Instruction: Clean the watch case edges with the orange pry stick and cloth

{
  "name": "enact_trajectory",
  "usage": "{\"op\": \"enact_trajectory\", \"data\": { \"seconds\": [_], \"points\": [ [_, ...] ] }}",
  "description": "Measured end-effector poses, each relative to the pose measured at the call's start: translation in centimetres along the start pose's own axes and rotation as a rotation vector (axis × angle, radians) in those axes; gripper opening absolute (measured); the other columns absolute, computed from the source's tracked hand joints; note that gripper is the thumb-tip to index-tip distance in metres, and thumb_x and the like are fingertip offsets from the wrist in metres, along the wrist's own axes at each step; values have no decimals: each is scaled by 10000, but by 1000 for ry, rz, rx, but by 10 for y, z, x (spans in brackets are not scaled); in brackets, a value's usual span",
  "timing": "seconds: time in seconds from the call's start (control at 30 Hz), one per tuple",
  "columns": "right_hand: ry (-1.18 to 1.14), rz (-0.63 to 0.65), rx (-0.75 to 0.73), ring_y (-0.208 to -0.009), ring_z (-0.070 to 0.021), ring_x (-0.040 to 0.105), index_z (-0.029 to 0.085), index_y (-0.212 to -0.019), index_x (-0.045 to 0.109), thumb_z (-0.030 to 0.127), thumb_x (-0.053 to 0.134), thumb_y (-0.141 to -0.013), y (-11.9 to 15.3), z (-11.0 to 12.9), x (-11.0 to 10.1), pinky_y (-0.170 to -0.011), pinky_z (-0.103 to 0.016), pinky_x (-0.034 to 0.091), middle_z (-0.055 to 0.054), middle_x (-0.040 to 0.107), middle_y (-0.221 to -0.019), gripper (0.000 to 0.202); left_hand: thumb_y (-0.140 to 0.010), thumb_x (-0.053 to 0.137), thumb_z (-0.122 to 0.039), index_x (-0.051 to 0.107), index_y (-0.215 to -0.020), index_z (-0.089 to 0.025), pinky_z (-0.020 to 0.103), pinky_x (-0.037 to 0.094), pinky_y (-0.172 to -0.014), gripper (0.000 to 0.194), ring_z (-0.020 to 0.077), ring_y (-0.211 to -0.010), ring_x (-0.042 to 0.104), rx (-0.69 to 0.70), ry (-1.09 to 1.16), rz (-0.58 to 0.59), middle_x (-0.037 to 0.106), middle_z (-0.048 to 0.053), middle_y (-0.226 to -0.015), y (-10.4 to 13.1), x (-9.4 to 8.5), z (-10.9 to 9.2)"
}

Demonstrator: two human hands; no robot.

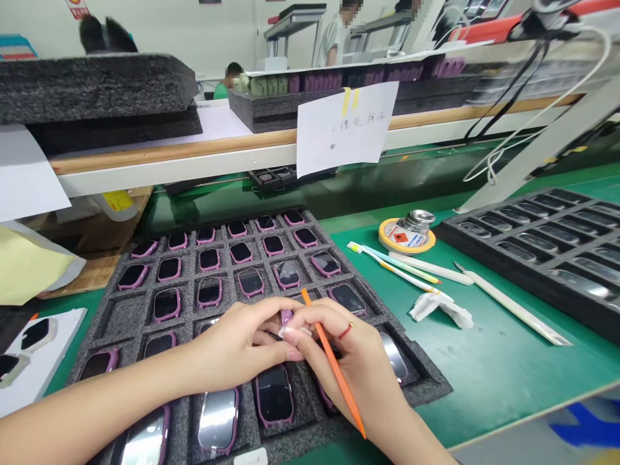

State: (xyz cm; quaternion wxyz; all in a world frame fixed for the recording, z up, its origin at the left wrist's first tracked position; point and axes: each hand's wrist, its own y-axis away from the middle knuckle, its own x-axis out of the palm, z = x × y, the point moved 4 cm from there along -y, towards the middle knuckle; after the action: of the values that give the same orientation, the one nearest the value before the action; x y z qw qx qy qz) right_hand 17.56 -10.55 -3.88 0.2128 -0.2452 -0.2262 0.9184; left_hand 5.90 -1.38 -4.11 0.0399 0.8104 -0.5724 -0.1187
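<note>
Over the dark foam tray [123,318] of purple-framed watch cases, my two hands meet. My left hand [242,345] is closed on a small purple case [286,318], mostly hidden by the fingers. My right hand [356,355] pinches a bit of white cloth [296,331] against that case. An orange stick [336,371] also lies in my right hand, slanting down across it. Just below the hands a watch case with a black screen [274,395] sits in its slot.
Brushes [407,274], a crumpled wipe [442,310], a scalpel [516,307] and a tape roll with a metal-capped can [407,236] lie right of the tray. Another foam tray [523,268] is at far right. A shelf [203,158] crosses behind; people are beyond it.
</note>
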Motion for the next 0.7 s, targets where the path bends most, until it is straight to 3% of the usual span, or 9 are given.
{"op": "enact_trajectory", "data": {
  "seconds": [0.2, 0.47, 0.53, 0.6, 0.7],
  "points": [
    [-11, -44, 105, -702, -137, 656, 213, -836, 659, 162, 639, -911, -5, -4, -3, -678, -247, 528, 3, 661, -775, 93, -888, 682, -242, 598, -1271, -251, 303, 588, -878, 392, 188, -972, 722, -17, 18, 13, 712, 12, -1075, 1, -1, 4],
    [-90, -32, 243, -571, -121, 618, 202, -828, 684, 267, 645, -897, -5, -6, -8, -533, -227, 511, -19, 676, -770, 102, -879, 685, -212, 607, -1262, -252, 318, 596, -881, 393, 176, -928, 735, -19, -3, 2, 676, 9, -1050, 5, -2, 4],
    [-67, -89, 269, -536, -123, 608, 208, -830, 699, 326, 669, -877, -9, -9, -26, -517, -234, 506, -16, 694, -743, 130, -870, 691, -204, 594, -1287, -261, 337, 597, -892, 432, 181, -941, 732, -32, -15, -14, 670, 24, -1088, 5, -3, 5],
    [70, -225, 284, -525, -136, 604, 218, -846, 710, 399, 689, -848, -11, -22, -57, -520, -254, 499, -18, 708, -712, 182, -864, 691, -196, 584, -1308, -282, 353, 596, -907, 465, 190, -981, 725, -38, -28, -18, 662, 40, -1150, 5, -3, 6],
    [409, -342, 345, -601, -196, 650, 225, -861, 716, 532, 672, -807, -9, -62, -107, -591, -324, 514, -52, 728, -735, 315, -866, 680, -182, 584, -1311, -304, 366, 592, -924, 471, 196, -1021, 713, -33, -37, -4, 646, 45, -1190, 6, -3, 6]
  ]
}}
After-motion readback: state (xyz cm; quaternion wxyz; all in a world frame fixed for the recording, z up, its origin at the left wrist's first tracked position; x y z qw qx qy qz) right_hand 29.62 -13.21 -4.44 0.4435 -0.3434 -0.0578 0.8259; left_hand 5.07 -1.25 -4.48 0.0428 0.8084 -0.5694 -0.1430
